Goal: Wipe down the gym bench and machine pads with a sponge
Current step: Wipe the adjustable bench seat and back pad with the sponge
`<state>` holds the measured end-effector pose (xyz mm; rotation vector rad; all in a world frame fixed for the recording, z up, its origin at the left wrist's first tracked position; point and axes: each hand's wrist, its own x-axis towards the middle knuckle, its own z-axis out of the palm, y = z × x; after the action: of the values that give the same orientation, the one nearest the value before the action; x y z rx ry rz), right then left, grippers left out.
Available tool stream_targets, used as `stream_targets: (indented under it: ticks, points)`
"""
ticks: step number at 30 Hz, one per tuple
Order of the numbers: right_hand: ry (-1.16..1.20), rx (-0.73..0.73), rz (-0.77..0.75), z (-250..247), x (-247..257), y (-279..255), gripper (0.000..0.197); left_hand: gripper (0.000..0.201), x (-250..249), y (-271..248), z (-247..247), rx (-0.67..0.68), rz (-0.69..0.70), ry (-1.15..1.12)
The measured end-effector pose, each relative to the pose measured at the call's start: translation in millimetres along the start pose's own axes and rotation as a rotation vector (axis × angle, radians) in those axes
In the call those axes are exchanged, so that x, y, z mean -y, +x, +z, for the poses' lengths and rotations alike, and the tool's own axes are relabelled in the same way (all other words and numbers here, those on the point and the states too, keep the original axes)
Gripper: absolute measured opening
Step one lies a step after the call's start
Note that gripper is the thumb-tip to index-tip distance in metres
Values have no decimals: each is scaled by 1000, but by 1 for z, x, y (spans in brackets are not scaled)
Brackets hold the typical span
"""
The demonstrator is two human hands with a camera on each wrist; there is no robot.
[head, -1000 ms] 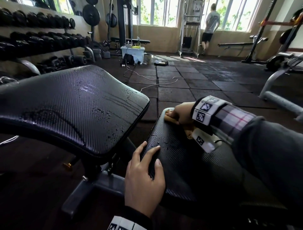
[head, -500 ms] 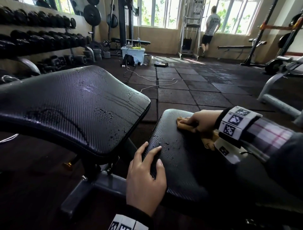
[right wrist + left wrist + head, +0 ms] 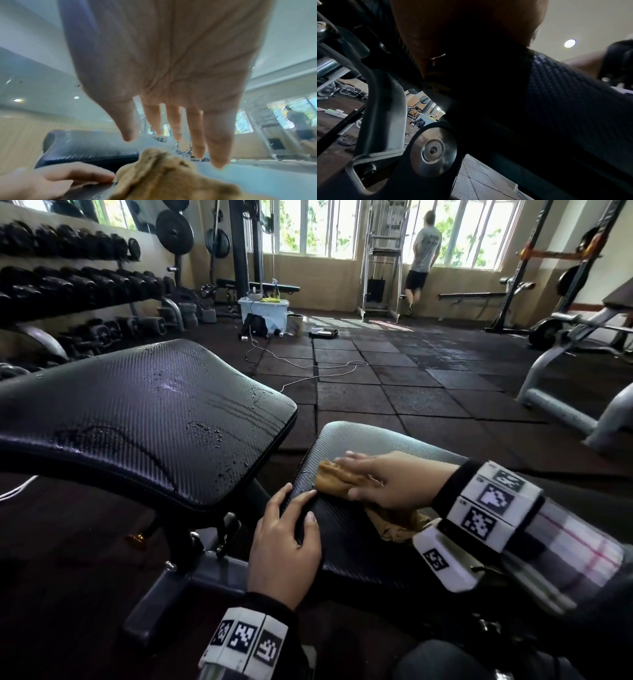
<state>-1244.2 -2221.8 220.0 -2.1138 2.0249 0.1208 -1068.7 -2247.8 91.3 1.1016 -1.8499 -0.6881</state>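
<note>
A gym floor (image 3: pixel 394 385) of dark rubber tiles fills the room, with bright windows along the far wall. At the left, a dumbbell rack (image 3: pixel 72 285) holds rows of black weights. The largest near thing is a black textured backrest pad (image 3: pixel 144 419), tilted, its surface dotted with water droplets and streaks. Just right of it and lower lies the black seat pad (image 3: pixel 346 542) of the same bench, a narrow gap between the two. Grey metal frame parts (image 3: pixel 382 121) support the pads from below. A second machine's grey legs (image 3: pixel 561 412) stand at the right edge. Far back, a person (image 3: pixel 423 258) stands facing a window, and a white bin (image 3: pixel 263 309) sits on the floor with a thin white cable (image 3: pixel 308 371) trailing from it.

The right hand (image 3: pixel 387 481) presses a crumpled tan sponge (image 3: pixel 334 481) flat onto the seat pad near its front left part; its fingers (image 3: pixel 217 142) are stretched out and released, lying over the sponge rather than curled about it. The left hand (image 3: pixel 284 546) rests on the seat pad's left edge, its fingertips just beside the sponge, fingers bent loosely over the rim. Both wrists wear white bands printed with black square markers.
</note>
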Motion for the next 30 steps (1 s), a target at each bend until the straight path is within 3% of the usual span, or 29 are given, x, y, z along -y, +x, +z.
stream_targets:
  ticks: [2, 4, 7, 11, 13, 18, 20, 24, 28, 30]
  points:
    - [112, -206, 77, 1, -8, -23, 58, 56, -3, 1, -5, 84, -27, 63]
    - [139, -331, 171, 3, -18, -48, 55, 70, -13, 3, -14, 152, -35, 212]
    - [122, -325, 280, 13, -29, -79, 52, 83, -50, 9, -28, 160, -22, 343]
    - [170, -331, 390, 37, -41, -99, 49, 56, -111, 20, -17, 244, 83, 424]
    - [214, -368, 418, 54, -46, -103, 49, 55, -128, 27, 0, 333, 99, 508]
    - [192, -391, 484, 92, -48, -104, 51, 58, -126, 42, 28, 621, -96, 683]
    - [184, -445, 496, 98, -47, -105, 50, 58, -113, 45, 26, 685, -98, 682]
    - [209, -540, 476, 105, -46, -106, 46, 65, -95, 34, 9, 703, 75, 597]
    - [199, -605, 477, 111, -44, -107, 45, 56, -87, 11, -13, 654, 114, 437]
    - [178, -651, 486, 116, -43, -106, 53, 59, -86, 3, -15, 644, 146, 481]
